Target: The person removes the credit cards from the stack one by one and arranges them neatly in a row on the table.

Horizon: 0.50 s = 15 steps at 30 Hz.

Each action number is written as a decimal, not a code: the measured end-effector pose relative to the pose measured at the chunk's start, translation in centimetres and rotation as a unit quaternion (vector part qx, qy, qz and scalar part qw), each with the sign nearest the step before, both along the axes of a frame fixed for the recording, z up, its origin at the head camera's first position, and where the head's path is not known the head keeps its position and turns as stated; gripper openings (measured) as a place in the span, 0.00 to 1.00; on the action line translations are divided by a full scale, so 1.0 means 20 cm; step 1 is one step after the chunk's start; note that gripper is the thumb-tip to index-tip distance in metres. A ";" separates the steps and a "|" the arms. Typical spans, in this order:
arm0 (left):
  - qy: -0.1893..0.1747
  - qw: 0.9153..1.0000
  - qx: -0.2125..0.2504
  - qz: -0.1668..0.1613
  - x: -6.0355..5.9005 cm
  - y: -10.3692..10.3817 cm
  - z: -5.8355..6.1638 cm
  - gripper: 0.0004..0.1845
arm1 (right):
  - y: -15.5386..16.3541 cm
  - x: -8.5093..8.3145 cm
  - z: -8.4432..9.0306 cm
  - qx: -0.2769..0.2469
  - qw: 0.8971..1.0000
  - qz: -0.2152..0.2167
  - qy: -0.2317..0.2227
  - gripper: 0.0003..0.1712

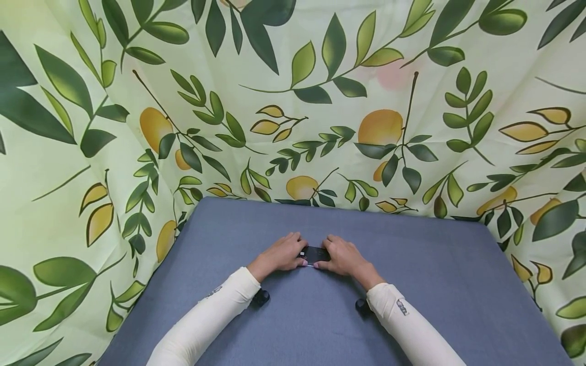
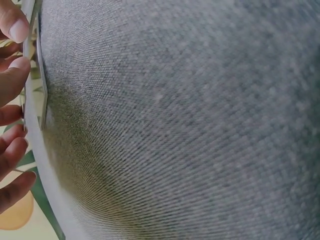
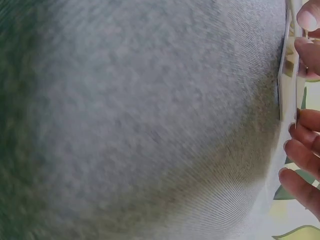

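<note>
Between the two hands, at the middle of the blue-grey table, is a dark, flat, rectangular thing with small pale print; its kind is not clear. The left hand grips its left end, thumb at the near edge and fingers toward the far side. At the opposite end the right hand holds it in a mirrored way. Both wrist views show a thin, shiny edge close to the cloth, beside the fingertips. Several right-hand fingers are spread and slightly bent. The hands cover both ends of the thing.
A blue-grey cloth covers the table. Behind it and at its sides hangs a pale curtain printed with leaves and yellow fruit. Small black devices sit under the wrists, by the white sleeves.
</note>
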<state>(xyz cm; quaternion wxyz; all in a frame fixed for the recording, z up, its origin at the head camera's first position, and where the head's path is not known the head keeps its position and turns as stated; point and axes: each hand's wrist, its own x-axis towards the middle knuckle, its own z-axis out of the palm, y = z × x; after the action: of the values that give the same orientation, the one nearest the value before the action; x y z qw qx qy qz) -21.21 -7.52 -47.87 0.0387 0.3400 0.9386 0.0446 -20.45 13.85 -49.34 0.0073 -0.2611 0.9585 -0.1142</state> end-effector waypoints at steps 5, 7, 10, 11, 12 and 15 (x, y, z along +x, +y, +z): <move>0.003 1.000 0.001 -0.002 0.00 0.00 0.00 0.23 | 0.00 0.01 0.01 0.000 1.000 -0.004 -0.006 0.32; 0.002 1.000 -0.001 -0.001 0.00 0.00 0.00 0.24 | 0.00 0.01 0.02 0.002 1.000 -0.002 -0.006 0.32; 0.002 1.000 -0.006 -0.001 0.00 0.00 0.00 0.24 | 0.00 0.01 0.02 0.004 1.000 0.003 -0.002 0.33; 0.001 1.000 -0.007 0.000 0.00 0.00 0.00 0.24 | 0.00 0.01 0.02 0.006 1.000 0.005 0.002 0.34; 0.000 1.000 -0.006 0.001 0.00 0.00 0.00 0.24 | 0.00 0.01 0.02 0.008 1.000 0.007 0.006 0.34; -0.002 1.000 -0.004 0.001 0.00 0.00 0.00 0.24 | 0.01 0.00 0.02 0.011 1.000 0.012 0.015 0.34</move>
<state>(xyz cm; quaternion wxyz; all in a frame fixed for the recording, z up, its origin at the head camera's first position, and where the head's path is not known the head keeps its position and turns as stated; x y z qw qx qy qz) -21.29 -7.62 -47.89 0.0420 0.3386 0.9391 0.0412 -20.36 14.00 -48.89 -0.0032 -0.2742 0.9565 -0.0993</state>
